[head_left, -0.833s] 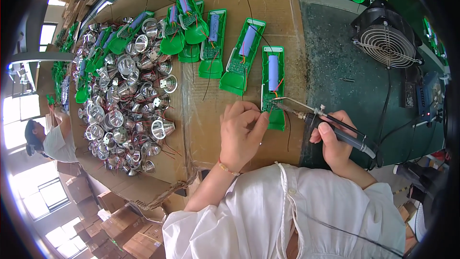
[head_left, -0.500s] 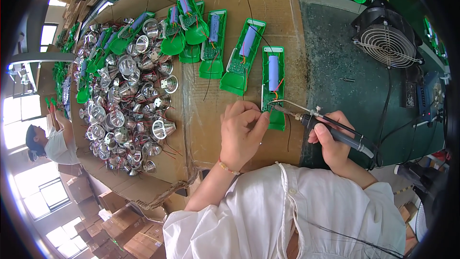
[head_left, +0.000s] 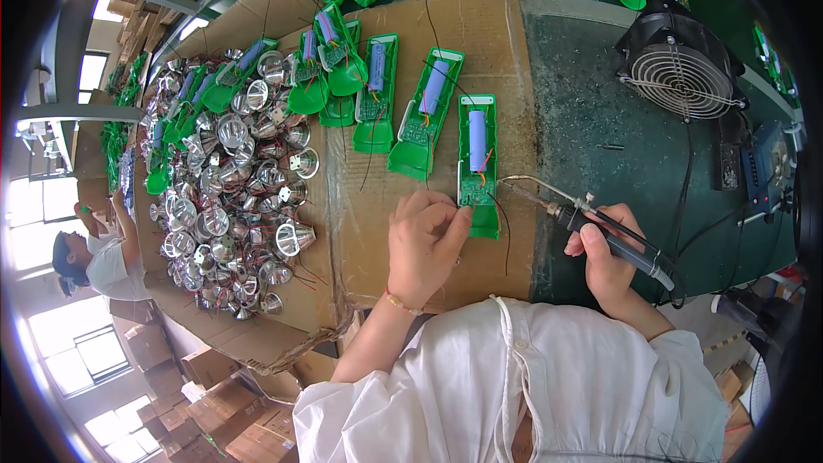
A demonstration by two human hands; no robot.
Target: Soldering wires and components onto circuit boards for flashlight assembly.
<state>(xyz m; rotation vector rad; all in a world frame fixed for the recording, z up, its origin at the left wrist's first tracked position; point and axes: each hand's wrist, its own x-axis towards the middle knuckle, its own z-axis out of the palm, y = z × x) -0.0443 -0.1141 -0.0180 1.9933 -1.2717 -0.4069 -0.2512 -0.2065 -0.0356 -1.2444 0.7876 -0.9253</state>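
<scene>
A soldering iron (head_left: 604,240) with a thin metal guide tube along it is gripped in my right hand (head_left: 610,267). Its tip points left, a little apart from the circuit board (head_left: 473,194) in the nearest green plastic housing (head_left: 485,225). That housing also holds a purple cylindrical battery cell (head_left: 477,141), with red and dark wires around it. My left hand (head_left: 424,244) is closed in a pinch at the board's left edge; whatever lies between its fingertips is too small to make out. Left of it, a second green housing (head_left: 413,157) with a cell lies tilted on the cardboard (head_left: 369,231).
A cardboard box (head_left: 249,339) at left holds many shiny reflector cups (head_left: 231,130) with several green housings on top. At right are a black fan (head_left: 681,77) with a wire grille and a blue box-shaped device (head_left: 765,170) with cables. Another person (head_left: 107,261) works at far left.
My right hand has drawn the soldering iron back to the right, so its tip has come off the board. My left hand keeps its pinch beside the housing. The whole view has shifted slightly.
</scene>
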